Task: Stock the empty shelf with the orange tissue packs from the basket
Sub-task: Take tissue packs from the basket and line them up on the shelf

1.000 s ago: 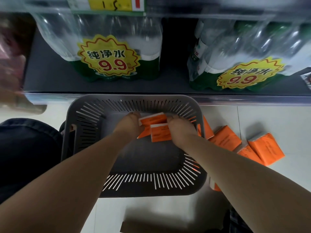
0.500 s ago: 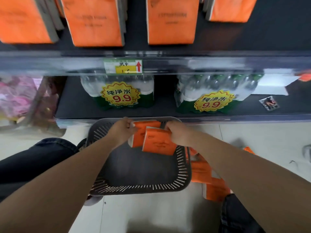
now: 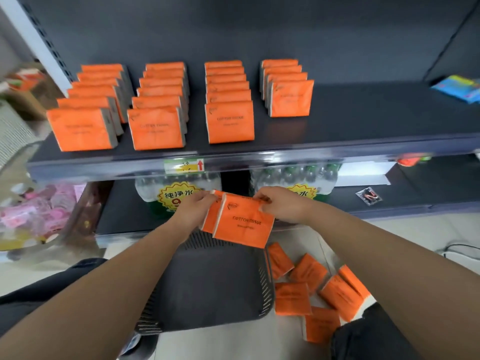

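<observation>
**Two packs held above the basket**

My fingers [image 3: 261,201] on the right hand [image 3: 279,205] are pinched together on the top edge of the front tissue pack [image 3: 244,224], the one whose face reads COTTON TISSUE. My left hand [image 3: 196,206] has its fingers clamped on the upper corner of a second pack [image 3: 211,216], which sits just behind the first and overlaps it. Both packs hang upright, slightly tilted, between my two hands.

Both forearms reach forward from the bottom corners of the view and converge at the packs, wrists roughly level, palms turned toward each other.

Directly under the packs is the dark slotted basket [image 3: 265,287] on the floor [image 3: 233,341]; I see no packs inside it. To its right, loose orange packs [image 3: 293,298] lie scattered on the floor, some overlapping.

Ahead and above, the dark shelf [image 3: 376,126] carries four rows of upright orange packs [image 3: 230,120], the rightmost row shorter than the others, with the shelf's right part bare apart from a blue packet [image 3: 457,88] at the far end. On the lower shelf behind my hands stand bundled water bottles [image 3: 179,188] with yellow price stickers.
</observation>
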Available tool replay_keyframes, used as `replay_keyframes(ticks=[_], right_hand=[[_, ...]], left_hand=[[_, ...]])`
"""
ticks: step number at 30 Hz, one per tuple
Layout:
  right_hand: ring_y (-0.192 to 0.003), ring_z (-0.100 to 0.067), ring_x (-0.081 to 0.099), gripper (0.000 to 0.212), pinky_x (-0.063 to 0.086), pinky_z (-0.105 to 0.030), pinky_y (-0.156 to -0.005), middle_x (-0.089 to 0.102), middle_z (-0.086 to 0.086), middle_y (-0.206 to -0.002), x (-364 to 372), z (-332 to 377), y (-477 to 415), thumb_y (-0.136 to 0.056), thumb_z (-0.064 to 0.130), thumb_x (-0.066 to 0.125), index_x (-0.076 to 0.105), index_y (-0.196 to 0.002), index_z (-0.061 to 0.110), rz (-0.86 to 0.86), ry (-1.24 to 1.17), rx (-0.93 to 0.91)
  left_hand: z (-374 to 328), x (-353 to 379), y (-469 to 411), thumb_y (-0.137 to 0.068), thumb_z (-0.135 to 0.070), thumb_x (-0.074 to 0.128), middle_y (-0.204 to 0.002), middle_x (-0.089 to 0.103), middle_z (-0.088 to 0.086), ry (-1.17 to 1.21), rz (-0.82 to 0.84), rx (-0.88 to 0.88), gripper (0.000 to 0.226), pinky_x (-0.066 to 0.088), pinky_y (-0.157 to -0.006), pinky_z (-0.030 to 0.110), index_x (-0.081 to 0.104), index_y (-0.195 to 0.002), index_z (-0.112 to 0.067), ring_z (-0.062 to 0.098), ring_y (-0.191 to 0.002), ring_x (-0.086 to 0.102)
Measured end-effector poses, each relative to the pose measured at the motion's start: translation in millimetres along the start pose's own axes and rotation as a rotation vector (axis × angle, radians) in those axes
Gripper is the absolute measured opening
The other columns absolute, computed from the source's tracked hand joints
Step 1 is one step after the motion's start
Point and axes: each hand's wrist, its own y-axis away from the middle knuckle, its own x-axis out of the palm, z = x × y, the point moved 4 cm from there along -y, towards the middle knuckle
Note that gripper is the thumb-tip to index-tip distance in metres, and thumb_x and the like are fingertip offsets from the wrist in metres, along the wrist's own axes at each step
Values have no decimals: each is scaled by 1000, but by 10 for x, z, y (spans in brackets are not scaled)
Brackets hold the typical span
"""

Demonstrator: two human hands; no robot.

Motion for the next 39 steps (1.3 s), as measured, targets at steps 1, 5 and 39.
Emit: replay_keyframes(ticks=[1,5,39], right_hand=[[-103,-19,56,28,45,-29,-83,60,-9,-119,-64,5,51,-94,9,49,56,-121,8,-24,-22,-1],[-95,-16,54,28,41,-27,-76,61,-6,-112,-310,12,219,-95,12,48,58,-121,9,-136,-69,8],[-106,-24,62,46,51,-45,-93,59,-6,-121,-1561,-594,196,-90,25,62,43,-130,13,-552,-904,42]], left_hand=[[-78,27,34,-96,-40,52,-106,70,7,20,-3,1,34,52,-94,46,61,-119,-17,26,-97,67],[-367,151,145,-95,-45,52,-111,69,8,99,-2,23,40,49,-97,50,59,-123,-18,28,-103,65],[-1918,1077,-392,-81,-19,74,-122,65,14,383,113,256,54,49,-99,52,54,-130,-10,31,-110,64]])
